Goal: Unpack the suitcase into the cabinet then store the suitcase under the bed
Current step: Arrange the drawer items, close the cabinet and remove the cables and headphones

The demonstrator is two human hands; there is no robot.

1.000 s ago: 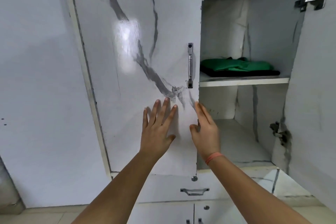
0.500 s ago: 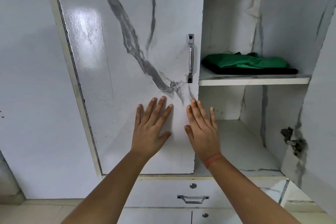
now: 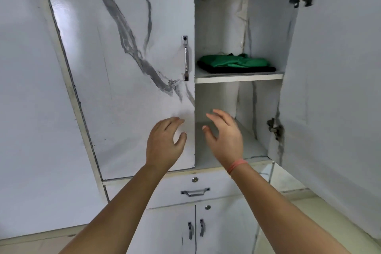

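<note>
A white marble-patterned cabinet fills the view. Its left door is closed and its right door stands swung open. On the upper shelf lies a folded green garment on top of a black one. The lower compartment holds nothing. My left hand hovers in front of the closed left door, fingers loosely curled and holding nothing. My right hand, with an orange band at the wrist, is raised before the lower compartment, fingers relaxed and empty. The suitcase is not in view.
A metal handle runs down the left door's right edge. Below the compartments sits a drawer with a handle and a keyhole, then two small lower doors. Hinges stick out on the open door's inner side. A plain wall is at left.
Both hands have come off the left door's face: the fingers, flat and spread before, are now loosely curled. The right hand has shifted right, in front of the open lower compartment.
</note>
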